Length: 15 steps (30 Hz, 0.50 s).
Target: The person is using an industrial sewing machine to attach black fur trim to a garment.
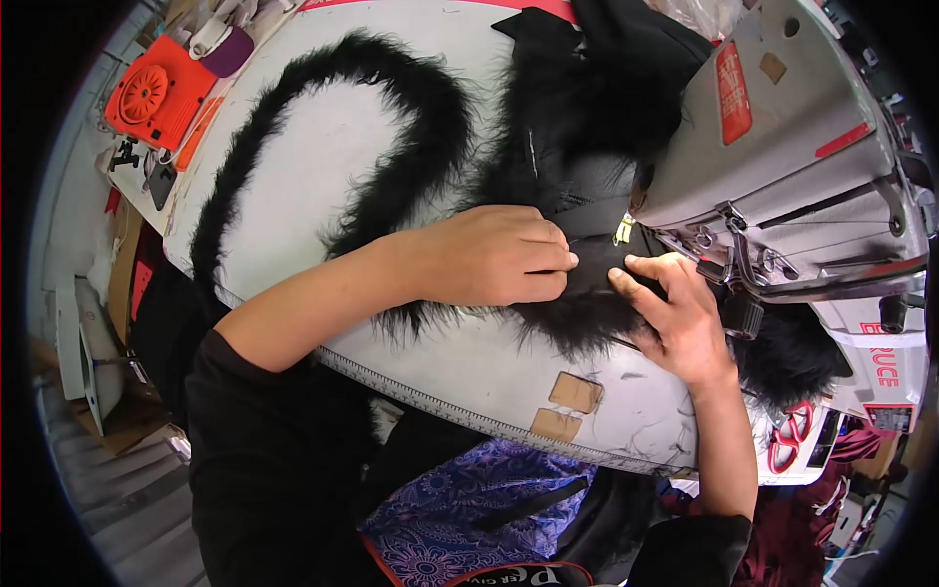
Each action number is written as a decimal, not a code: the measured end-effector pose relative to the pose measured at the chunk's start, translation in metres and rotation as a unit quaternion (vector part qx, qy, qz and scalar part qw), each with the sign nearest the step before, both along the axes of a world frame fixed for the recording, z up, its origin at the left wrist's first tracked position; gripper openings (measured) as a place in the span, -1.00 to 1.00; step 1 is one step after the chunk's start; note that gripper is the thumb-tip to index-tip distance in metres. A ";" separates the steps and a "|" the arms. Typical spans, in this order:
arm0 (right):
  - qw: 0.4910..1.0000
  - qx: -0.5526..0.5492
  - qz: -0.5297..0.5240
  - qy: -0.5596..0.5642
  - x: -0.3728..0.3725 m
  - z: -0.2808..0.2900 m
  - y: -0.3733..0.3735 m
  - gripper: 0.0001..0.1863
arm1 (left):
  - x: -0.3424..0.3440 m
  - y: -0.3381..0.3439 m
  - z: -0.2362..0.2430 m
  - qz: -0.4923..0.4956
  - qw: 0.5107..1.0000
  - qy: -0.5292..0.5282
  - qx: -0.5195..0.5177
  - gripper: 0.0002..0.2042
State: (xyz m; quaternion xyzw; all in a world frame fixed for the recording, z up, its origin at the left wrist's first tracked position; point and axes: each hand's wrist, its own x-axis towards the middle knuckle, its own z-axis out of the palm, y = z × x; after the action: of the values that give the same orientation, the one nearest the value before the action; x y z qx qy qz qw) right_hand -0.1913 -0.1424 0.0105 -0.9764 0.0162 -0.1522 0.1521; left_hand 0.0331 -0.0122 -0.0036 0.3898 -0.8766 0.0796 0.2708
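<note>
Black fabric [587,279] with fluffy feather-like trim lies under the needle area of a sewing machine [782,147]. My left hand [499,256] is closed at the fabric's left side, its fingertips pinching the cloth. To the right, my right hand [680,313] presses the fabric with thumb and forefinger apart; its other fingers are partly hidden. A bright yellow-green piece [623,230] sits by the presser foot, just beyond my fingertips. A long strip of black fluffy trim [430,117] loops across the table left of the fabric.
A ruler tape [421,396] runs along the white table's [469,357] near edge, with brown patches [575,391] beside it. Red-handled scissors [790,437] lie at the right. An orange fan-like device [156,95] and a purple-and-white container [223,47] stand far left.
</note>
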 end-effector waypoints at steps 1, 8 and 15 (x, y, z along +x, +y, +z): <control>1.000 0.003 0.001 -0.005 0.000 0.000 0.000 -0.49 | 0.000 0.000 0.002 0.009 1.000 -0.003 0.001 -0.83; 0.999 -0.036 0.008 -0.009 0.006 0.006 0.000 -0.41 | -0.001 0.001 0.000 0.039 0.999 -0.014 0.000 -0.79; 0.998 -0.047 -0.021 0.039 -0.010 0.005 -0.012 -0.37 | -0.009 -0.013 -0.001 0.040 0.999 -0.021 0.018 -0.77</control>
State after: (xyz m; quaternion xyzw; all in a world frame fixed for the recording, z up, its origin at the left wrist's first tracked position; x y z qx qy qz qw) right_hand -0.2013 -0.1546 0.0155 -0.9872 0.0350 -0.1177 0.1018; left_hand 0.0241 -0.0248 -0.0042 0.4279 -0.8669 0.0832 0.2419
